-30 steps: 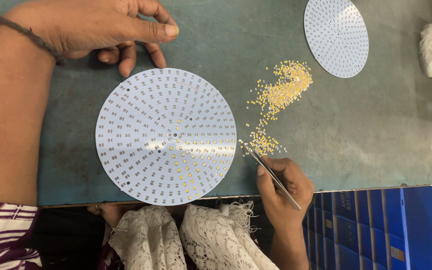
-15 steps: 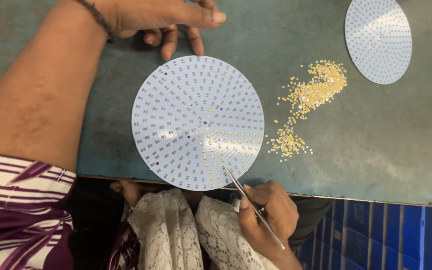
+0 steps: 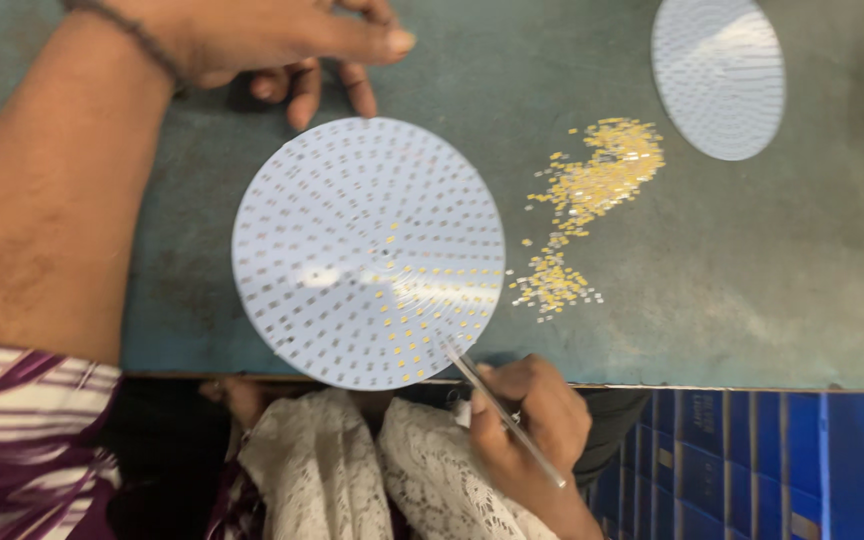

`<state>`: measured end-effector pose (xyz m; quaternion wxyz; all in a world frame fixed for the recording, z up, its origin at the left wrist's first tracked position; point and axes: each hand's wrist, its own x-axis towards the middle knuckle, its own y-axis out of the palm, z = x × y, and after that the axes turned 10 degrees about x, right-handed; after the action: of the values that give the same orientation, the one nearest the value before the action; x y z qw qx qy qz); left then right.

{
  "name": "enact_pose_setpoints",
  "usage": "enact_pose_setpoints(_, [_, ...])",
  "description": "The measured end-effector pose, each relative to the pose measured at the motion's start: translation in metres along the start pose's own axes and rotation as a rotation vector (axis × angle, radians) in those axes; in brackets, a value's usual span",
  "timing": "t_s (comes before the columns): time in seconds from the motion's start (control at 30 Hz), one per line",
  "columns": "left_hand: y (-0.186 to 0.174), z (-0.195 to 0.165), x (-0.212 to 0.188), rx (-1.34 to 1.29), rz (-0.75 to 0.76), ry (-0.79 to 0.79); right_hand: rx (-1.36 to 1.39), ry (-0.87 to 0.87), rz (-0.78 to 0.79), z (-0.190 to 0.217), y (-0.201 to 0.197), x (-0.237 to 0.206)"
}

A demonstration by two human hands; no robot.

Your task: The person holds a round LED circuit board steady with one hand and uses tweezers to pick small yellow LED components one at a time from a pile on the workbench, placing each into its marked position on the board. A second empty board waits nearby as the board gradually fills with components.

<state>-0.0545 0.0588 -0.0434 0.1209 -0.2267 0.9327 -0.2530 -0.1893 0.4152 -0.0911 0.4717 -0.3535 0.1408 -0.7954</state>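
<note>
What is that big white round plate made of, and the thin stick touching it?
The round plate looks like a rigid, thin circuit board, matte white with rows of small metal pads. The thin stick, tweezers in the right hand, seems shiny steel, since it glints silver.

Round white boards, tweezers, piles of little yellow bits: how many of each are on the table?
Round white boards: 2
Tweezers: 1
Piles of yellow bits: 1
Total: 4

A worn, dull green tabletop (image 3: 752, 270) fills most of the frame. Blue ribbed crates (image 3: 752, 460) sit below its edge at lower right. Lighting is soft, even.
</note>
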Motion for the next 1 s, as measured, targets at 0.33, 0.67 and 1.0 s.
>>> enact_pose_setpoints(0.33, [0.001,-0.005,0.021,-0.030,0.059,-0.107,-0.002,0.152,-0.145,-0.040,-0.046,0.020])
enact_pose_setpoints(0.67, [0.004,-0.013,0.016,-0.009,0.033,-0.094,0.029,0.192,-0.161,-0.035,-0.050,0.020])
enact_pose_setpoints(1.0, [0.001,-0.006,0.002,-0.030,0.028,-0.016,0.175,0.145,-0.048,-0.021,-0.035,0.013])
